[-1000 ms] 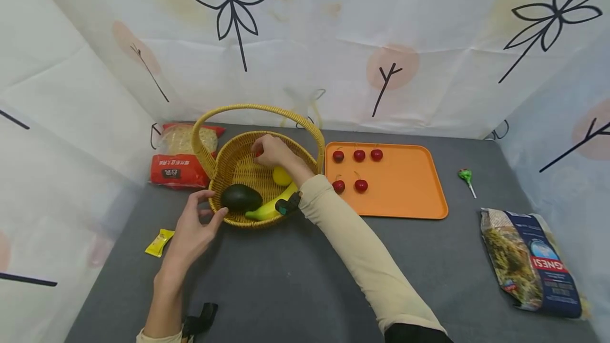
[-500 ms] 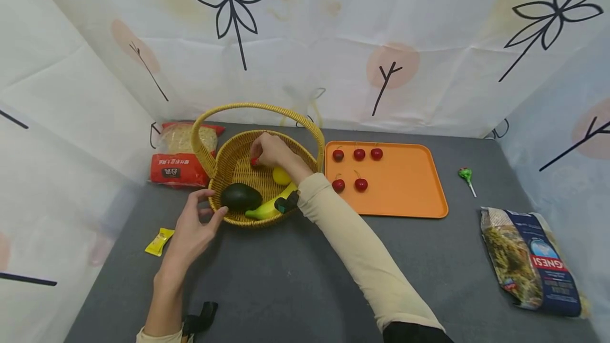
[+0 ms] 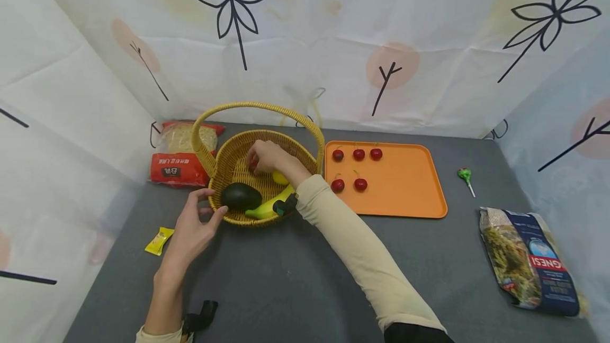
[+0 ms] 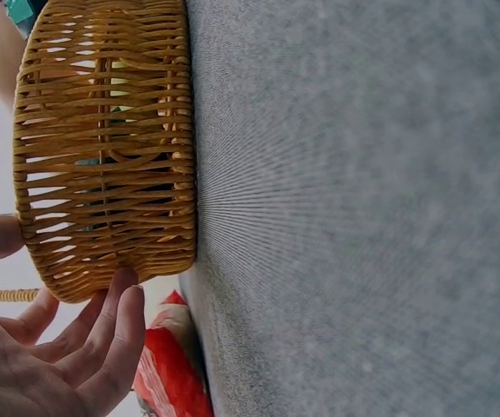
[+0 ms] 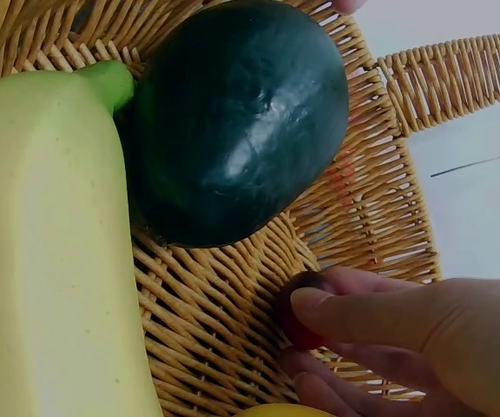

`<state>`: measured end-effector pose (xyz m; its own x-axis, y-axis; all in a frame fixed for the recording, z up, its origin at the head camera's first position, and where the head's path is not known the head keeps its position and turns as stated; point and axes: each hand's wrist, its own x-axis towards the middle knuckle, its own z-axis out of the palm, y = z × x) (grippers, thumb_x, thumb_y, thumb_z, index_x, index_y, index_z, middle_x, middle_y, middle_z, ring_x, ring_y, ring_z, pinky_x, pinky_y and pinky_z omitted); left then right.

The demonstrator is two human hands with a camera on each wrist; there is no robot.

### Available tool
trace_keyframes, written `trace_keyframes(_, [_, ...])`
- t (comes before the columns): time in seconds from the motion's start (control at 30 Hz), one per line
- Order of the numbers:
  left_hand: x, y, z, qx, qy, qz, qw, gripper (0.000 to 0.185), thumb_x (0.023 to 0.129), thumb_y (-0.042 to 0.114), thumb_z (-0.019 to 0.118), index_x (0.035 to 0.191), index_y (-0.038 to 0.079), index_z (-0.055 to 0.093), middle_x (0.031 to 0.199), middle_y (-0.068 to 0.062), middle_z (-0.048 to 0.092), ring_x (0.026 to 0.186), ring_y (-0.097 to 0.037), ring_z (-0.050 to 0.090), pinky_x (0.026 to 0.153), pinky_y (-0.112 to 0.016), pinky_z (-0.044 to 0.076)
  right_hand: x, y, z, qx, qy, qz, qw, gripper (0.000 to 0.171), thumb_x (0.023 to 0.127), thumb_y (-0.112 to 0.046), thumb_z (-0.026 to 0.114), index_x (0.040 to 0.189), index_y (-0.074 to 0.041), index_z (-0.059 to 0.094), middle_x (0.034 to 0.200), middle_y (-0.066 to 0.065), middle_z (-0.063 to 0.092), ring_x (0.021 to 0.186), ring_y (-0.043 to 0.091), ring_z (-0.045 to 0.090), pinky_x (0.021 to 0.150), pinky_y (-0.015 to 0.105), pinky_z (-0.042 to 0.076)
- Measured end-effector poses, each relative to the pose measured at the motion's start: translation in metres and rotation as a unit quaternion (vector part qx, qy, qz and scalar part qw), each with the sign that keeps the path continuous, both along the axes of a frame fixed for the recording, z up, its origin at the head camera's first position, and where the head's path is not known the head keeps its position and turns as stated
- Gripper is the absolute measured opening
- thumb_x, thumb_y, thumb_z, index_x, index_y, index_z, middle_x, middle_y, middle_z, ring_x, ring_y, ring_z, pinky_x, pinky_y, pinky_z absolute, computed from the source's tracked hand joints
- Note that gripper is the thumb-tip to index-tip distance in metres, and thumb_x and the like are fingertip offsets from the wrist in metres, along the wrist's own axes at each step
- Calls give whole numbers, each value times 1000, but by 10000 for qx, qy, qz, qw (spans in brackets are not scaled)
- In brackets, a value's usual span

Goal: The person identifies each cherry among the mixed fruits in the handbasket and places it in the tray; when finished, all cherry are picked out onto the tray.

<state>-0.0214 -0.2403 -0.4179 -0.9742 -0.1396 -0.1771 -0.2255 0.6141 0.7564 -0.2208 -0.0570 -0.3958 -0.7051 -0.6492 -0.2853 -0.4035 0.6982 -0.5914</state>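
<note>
A yellow wicker basket with a tall arched handle holds a dark green avocado, a banana and a round yellow fruit, partly hidden by the right hand. My right hand is down inside the basket, pinching a dark red cherry between thumb and fingers, close over the woven bottom. At the basket's near left side, my left hand holds the rim with its thumb and fingertips; in the left wrist view, the fingers curve against the outer wall.
Right of the basket lies an orange tray with several cherries. A red food bag stands behind left, a yellow wrapped sweet in front of it. A green lollipop and a pasta bag lie at the right.
Inside the basket my right hand has shifted slightly left and toward me, keeping the cherry in its fingers. The left hand stays at the rim.
</note>
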Motion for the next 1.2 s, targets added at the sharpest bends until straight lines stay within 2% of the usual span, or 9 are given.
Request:
trace_keyframes(0.3, [0, 1, 0, -25, 105, -22, 9999, 63, 108, 32, 68, 157, 8, 36, 161, -24, 47, 138, -47, 61, 107, -63, 59, 0, 0, -3, 22, 115, 110, 9999, 28, 101, -10, 76, 129, -13, 77, 129, 9, 75, 121, 25, 71, 100, 38, 61])
trace_keyframes(0.57, [0, 2, 0, -7, 98, -44, 9999, 64, 108, 33, 68, 158, 8, 36, 161, -24, 46, 138, -46, 61, 106, -62, 60, 9, 15, 10, -879, 156, 270, 9956, 30, 102, -13, 76, 132, -11, 75, 137, 12, 75, 131, 28, 69, 111, 42, 58])
trace_keyframes(0.73, [0, 1, 1, 20, 38, -22, 10000, 65, 108, 34, 68, 158, 8, 35, 162, -24, 45, 139, -47, 61, 106, -61, 60, 28, 34, 29, -1368, 132, 485, 9893, 32, 103, -13, 75, 134, -9, 73, 134, 10, 76, 129, 26, 71, 109, 38, 59])
trace_keyframes(0.93, [-1, 1, 1, 7, 29, -38, 10000, 64, 108, 34, 67, 158, 9, 35, 163, -24, 45, 139, -47, 60, 107, -62, 59, 59, 67, 55, -1976, 78, 667, 9780, 35, 101, -10, 77, 135, -8, 72, 138, 9, 72, 113, 25, 79, 101, 32, 64])
trace_keyframes(1.07, [0, 1, 1, 10, 81, -61, 9999, 64, 108, 35, 67, 158, 8, 36, 162, -24, 45, 139, -46, 60, 107, -63, 59, 82, 96, 68, -2556, 100, 779, 9636, 36, 99, -6, 78, 135, -6, 71, 137, 11, 69, 111, 22, 78, 100, 30, 65])
trace_keyframes(1.2, [1, -1, 1, 34, 151, -68, 9999, 65, 108, 36, 67, 158, 8, 36, 162, -23, 46, 138, -45, 61, 106, -63, 59, 100, 127, 72, -3091, 12, 825, 9475, 36, 99, -3, 77, 134, -6, 70, 134, 11, 69, 109, 18, 76, 97, 30, 65])
